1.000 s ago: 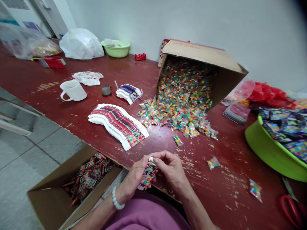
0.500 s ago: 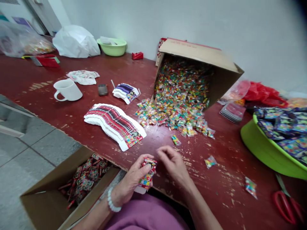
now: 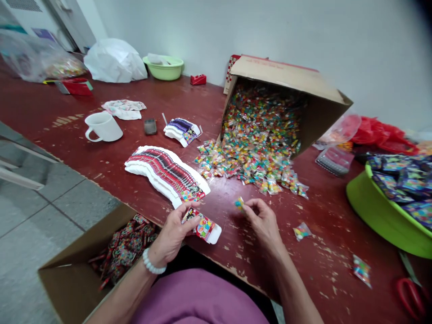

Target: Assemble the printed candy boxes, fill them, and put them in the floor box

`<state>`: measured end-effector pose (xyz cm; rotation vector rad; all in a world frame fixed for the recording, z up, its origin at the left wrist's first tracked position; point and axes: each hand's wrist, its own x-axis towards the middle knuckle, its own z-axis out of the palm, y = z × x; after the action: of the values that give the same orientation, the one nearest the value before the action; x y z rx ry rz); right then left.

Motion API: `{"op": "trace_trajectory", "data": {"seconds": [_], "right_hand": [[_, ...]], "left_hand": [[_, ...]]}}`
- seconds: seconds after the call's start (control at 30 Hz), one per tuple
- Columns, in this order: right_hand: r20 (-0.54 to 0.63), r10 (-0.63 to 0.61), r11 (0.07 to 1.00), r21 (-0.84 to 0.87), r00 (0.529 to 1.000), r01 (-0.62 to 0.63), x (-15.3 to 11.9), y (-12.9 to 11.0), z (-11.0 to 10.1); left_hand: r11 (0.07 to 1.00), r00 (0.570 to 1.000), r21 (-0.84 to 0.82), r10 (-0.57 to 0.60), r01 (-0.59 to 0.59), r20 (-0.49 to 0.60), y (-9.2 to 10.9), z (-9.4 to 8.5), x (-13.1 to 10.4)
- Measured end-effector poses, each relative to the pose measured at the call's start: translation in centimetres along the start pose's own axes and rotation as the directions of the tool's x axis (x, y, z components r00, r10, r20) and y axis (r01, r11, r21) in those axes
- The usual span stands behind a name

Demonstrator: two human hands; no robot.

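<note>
Smooth pale grey-blue wall [image 3: 189, 40] behind a long dark-red painted table [image 3: 60, 108]. Table paint's chipped to tan in patches, plenty toward the front right; front edge worn too. Floor at left: large grey square tiles [image 3: 20, 225], dark joints. White bar-like furniture parts [image 3: 20, 179] at left edge. White upright panel [image 3: 38, 21] with slotted grille [image 3: 23, 5], far left corner. Soft bright glare mid-tabletop.

Left grip [image 3: 174, 230] curled, angled forward-right; right grip [image 3: 265, 222] pinched, angled forward-left.
</note>
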<state>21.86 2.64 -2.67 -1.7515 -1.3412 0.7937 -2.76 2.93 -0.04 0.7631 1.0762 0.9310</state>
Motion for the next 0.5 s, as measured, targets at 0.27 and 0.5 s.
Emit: {"op": "trace_trajectory", "data": {"seconds": [0.27,0.5], "right_hand": [[0.175,-0.204,0.974,0.133,0.963,0.183,-4.3,-4.3,1.4],[0.190,-0.029,0.925,0.376,0.981,-0.046,-3.6,-4.4,1.7]], "left_hand": [[0.992,0.999,-0.117,-0.045,0.045,0.005,-0.6,0.0,-0.1],[0.983,0.946,-0.026,-0.168,0.182,0.276,-0.4,0.7,-1.5]]}}
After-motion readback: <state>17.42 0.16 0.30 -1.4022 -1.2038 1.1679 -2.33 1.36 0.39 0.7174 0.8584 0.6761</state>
